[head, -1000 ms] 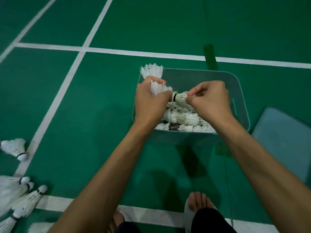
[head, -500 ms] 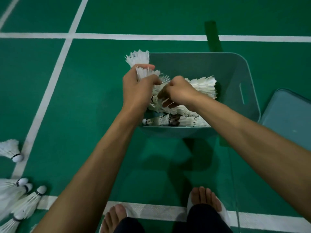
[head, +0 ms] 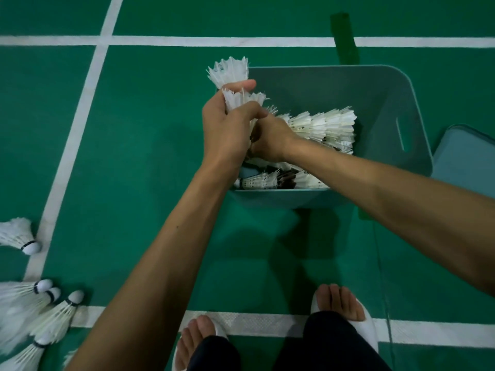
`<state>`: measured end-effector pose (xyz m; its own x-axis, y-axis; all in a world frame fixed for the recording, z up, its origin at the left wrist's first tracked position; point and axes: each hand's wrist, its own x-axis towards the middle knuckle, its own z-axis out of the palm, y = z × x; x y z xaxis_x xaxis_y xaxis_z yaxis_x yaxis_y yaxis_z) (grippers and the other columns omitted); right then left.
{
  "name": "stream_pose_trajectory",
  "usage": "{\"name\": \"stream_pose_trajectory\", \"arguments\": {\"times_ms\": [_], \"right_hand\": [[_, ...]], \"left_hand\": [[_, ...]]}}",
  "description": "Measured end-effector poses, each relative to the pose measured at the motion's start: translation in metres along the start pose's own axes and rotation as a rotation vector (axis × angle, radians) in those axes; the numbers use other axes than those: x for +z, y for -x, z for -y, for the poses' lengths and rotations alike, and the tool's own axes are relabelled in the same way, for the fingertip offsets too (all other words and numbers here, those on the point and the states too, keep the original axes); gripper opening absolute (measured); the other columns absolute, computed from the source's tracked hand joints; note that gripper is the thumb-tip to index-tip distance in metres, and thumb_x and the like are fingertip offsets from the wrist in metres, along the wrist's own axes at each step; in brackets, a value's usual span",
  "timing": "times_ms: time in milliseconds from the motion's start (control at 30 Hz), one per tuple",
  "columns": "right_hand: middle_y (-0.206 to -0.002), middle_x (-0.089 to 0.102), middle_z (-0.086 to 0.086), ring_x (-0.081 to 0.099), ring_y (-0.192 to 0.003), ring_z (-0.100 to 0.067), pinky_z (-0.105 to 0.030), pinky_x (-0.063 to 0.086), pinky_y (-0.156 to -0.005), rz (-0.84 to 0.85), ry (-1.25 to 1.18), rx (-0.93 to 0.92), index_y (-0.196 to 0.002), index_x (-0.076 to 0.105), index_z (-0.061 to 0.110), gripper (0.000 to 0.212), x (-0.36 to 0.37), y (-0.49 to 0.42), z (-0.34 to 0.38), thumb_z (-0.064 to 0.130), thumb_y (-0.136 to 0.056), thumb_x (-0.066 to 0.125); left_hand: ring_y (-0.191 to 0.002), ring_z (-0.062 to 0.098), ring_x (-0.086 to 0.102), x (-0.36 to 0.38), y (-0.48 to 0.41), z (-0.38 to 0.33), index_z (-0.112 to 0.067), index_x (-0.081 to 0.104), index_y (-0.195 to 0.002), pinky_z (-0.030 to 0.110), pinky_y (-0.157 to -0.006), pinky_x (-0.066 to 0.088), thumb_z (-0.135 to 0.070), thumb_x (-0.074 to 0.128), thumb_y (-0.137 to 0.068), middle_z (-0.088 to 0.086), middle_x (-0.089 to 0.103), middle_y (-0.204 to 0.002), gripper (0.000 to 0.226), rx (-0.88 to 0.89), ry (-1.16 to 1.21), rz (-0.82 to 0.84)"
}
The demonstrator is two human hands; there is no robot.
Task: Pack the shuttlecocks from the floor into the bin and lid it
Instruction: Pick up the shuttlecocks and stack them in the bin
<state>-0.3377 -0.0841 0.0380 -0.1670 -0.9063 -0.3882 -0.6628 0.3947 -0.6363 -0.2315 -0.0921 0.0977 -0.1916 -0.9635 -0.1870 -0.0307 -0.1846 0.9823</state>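
A person bends over one grey-teal bin (head: 380, 108) on a green court floor (head: 150, 145), both arms reaching into its left half. The left hand (head: 227, 132) is closed tightly round a held stack of shuttlecocks (head: 230, 73) above the bin's left rim; two white feather skirts fan out past the fist, one over the rim's far corner, one just inside it. The right hand (head: 272, 141) is tucked against the left hand, inside the bin. Its fingers are hidden behind the other hand, so whether they grasp anything cannot be told.

Inside the bin, a nested row of shuttlecocks (head: 325, 125) lies on its side toward the right wall, too overlapped to count. One single shuttlecock (head: 258, 181) rests against the near wall.

One lid (head: 467, 159) lies flat on the floor, just beside the bin's right wall.

Well left of the bin and nearer the person, five loose shuttlecocks (head: 57, 314) show their cork tips: four bunched together, one (head: 20, 235) apart, closer to the bin.

Nearer than the bin stand two bare feet (head: 344, 303) in white slippers (head: 367, 332). One dark tape strip (head: 344, 38) crosses a white line (head: 214, 41) beyond the bin.
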Motion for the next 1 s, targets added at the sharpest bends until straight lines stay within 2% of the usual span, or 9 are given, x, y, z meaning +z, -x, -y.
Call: {"name": "stream_pose_trajectory", "arguments": {"times_ms": [67,267,367,433,500,633,767,900,1000], "right_hand": [[-0.067,0.056,0.009,0.052,-0.057,-0.003,-0.017,0.034,-0.051,-0.011,0.171,-0.074,-0.07,0.055,0.024,0.026,-0.002,0.003,0.0,0.014,-0.086,0.074],[-0.073,0.053,0.002,0.059,-0.067,-0.021,-0.027,0.041,-0.06,-0.234,0.462,-0.234,-0.094,0.061,0.014,0.006,0.022,0.002,-0.002,0.014,-0.098,0.056],[-0.067,0.057,0.007,0.055,-0.056,-0.008,-0.016,0.031,-0.05,-0.23,0.313,-0.136,-0.069,0.052,0.024,0.03,0.015,-0.004,-0.009,0.017,-0.095,0.065],[-0.073,0.067,0.009,0.054,-0.056,0.002,-0.013,0.039,-0.057,-0.179,0.117,-0.077,-0.065,0.056,0.028,0.033,0.006,-0.001,-0.014,0.016,-0.091,0.073],[-0.072,0.07,0.01,0.06,-0.058,0.001,-0.016,0.046,-0.059,-0.137,-0.098,0.0,-0.063,0.065,0.026,0.031,-0.001,0.004,-0.017,0.012,-0.087,0.078],[-0.088,0.077,-0.015,0.063,-0.057,-0.019,-0.028,0.049,-0.051,-0.096,-0.442,0.185,-0.073,0.076,0.009,0.017,-0.006,0.006,-0.028,0.003,-0.089,0.075],[-0.097,0.076,-0.02,0.052,-0.048,-0.015,-0.026,0.044,-0.05,-0.046,-0.499,0.256,-0.094,0.077,-0.003,0.011,-0.01,0.006,-0.031,0.007,-0.091,0.073],[-0.089,0.075,-0.013,0.061,-0.065,-0.016,-0.019,0.043,-0.048,-0.015,-0.46,0.129,-0.079,0.073,0.01,0.013,-0.022,0.005,-0.033,0.005,-0.091,0.073],[-0.087,0.076,-0.009,0.068,-0.075,-0.017,-0.018,0.045,-0.051,-0.013,-0.48,0.081,-0.074,0.073,0.014,0.016,-0.024,0.006,-0.039,0.005,-0.087,0.077]], "left_hand": [[-0.106,0.012,0.066,0.0,0.003,-0.001,-0.013,0.074,-0.105,0.016,-0.074,0.05,0.006,0.066,-0.077,0.001,0.073,-0.108,0.035,0.009,-0.001,0.015],[-0.109,0.013,0.066,0.002,0.001,0.007,-0.017,0.073,-0.104,0.022,-0.079,0.052,0.002,0.068,-0.073,0.001,0.072,-0.112,0.037,0.02,-0.02,0.009],[-0.092,-0.007,0.065,0.004,0.005,0.004,-0.015,0.072,-0.105,0.014,-0.072,0.054,0.007,0.065,-0.077,-0.006,0.07,-0.103,0.036,0.029,-0.032,0.029],[-0.078,-0.014,0.062,0.002,0.002,0.005,-0.014,0.071,-0.107,0.014,-0.07,0.054,0.008,0.064,-0.077,-0.008,0.068,-0.096,0.038,0.041,-0.067,0.028],[-0.095,-0.005,0.065,0.0,0.0,0.009,-0.017,0.072,-0.105,0.025,-0.084,0.057,0.005,0.066,-0.073,-0.007,0.07,-0.104,0.039,0.037,-0.098,0.03],[-0.117,0.01,0.062,0.005,-0.003,0.01,-0.018,0.072,-0.103,0.036,-0.099,0.052,0.001,0.07,-0.07,-0.007,0.071,-0.114,0.038,0.053,-0.127,0.034],[-0.111,0.004,0.063,0.009,-0.009,0.012,-0.015,0.073,-0.105,0.027,-0.091,0.053,0.003,0.07,-0.072,-0.007,0.071,-0.111,0.038,0.032,-0.126,0.047],[-0.091,-0.005,0.063,0.007,-0.011,0.018,-0.015,0.073,-0.106,0.016,-0.077,0.054,0.003,0.07,-0.073,-0.007,0.071,-0.104,0.038,0.032,-0.175,0.069],[-0.107,0.0,0.062,0.007,-0.011,0.022,-0.017,0.073,-0.104,0.026,-0.087,0.053,0.002,0.07,-0.073,-0.008,0.07,-0.111,0.037,0.018,-0.195,0.069]]}}
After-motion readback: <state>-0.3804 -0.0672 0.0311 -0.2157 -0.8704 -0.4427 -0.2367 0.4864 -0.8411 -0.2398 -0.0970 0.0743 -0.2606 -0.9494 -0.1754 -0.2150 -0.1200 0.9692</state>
